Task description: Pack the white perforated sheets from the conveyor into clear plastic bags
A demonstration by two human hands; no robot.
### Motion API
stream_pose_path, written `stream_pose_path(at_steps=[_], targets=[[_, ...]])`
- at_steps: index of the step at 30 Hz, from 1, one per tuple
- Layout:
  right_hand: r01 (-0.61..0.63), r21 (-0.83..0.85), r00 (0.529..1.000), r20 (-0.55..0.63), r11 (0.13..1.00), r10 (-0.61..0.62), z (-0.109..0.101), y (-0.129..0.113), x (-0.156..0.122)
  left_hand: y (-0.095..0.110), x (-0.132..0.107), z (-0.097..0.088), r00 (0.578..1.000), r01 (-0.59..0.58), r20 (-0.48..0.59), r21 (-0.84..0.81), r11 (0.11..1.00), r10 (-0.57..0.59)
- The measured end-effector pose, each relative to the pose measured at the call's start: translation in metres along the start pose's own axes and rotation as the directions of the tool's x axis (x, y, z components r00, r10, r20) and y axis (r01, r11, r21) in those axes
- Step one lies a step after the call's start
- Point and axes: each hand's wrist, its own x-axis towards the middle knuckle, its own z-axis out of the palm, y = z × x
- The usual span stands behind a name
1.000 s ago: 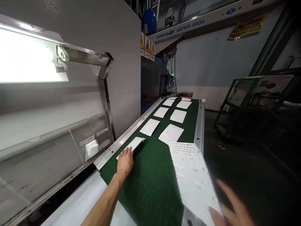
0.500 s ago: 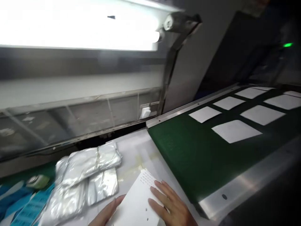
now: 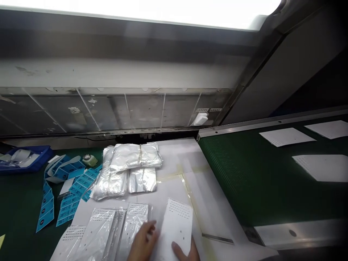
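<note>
White slotted panel [image 3: 175, 226] ran lengthwise away from the person, its slotted end toward the grey back wall [image 3: 108, 74] and leaning slightly right. It was above or on the near part of the white sheeting [image 3: 225, 214]. The right hand [image 3: 187, 252] grasped its lower right edge, thumb on the face; the left hand [image 3: 144, 242] was just left of it, fingers loosely curled, its grip impossible to tell.

A green conveyor belt [image 3: 231, 181] stretched along the right, bearing similar panels [image 3: 288, 137]. Bagged panels [image 3: 96, 232] were left of the hands, clear bag bundles [image 3: 138, 157] beyond, then blue label strips [image 3: 47, 206] and a small jar [image 3: 89, 160].

The bottom edge cut off the held panel's near end; two belt panels ran past the right edge.
</note>
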Motion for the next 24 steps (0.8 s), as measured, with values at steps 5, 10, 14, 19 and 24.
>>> stream_pose_path(at_steps=[5, 10, 14, 19, 24], targets=[[0.129, -0.64, 0.988, 0.021, 0.757, -0.151, -0.03, 0.009, 0.033, 0.029, 0.092, -0.031, 0.983, -0.143, -0.036, 0.445, 0.884, 0.177], [0.168, -0.798, 0.963, 0.006, 0.579, -0.271, -0.032, 0.043, 0.046, 0.033, 0.156, -0.028, 0.986, -0.132, 0.02, 0.694, 0.708, 0.164], [0.198, -0.81, 0.957, 0.038, 0.552, -0.287, -0.041, 0.058, 0.048, 0.03, 0.175, -0.019, 0.985, -0.142, 0.054, 0.782, 0.607, 0.161], [0.235, -0.77, 0.961, 0.09, 0.594, -0.263, -0.052, 0.059, 0.055, 0.023, 0.184, -0.019, 0.981, -0.163, 0.062, 0.785, 0.598, 0.186], [0.186, -0.687, 0.978, 0.064, 0.702, -0.196, -0.058, 0.049, 0.06, 0.013, 0.186, -0.027, 0.976, -0.174, 0.033, 0.714, 0.678, 0.216]])
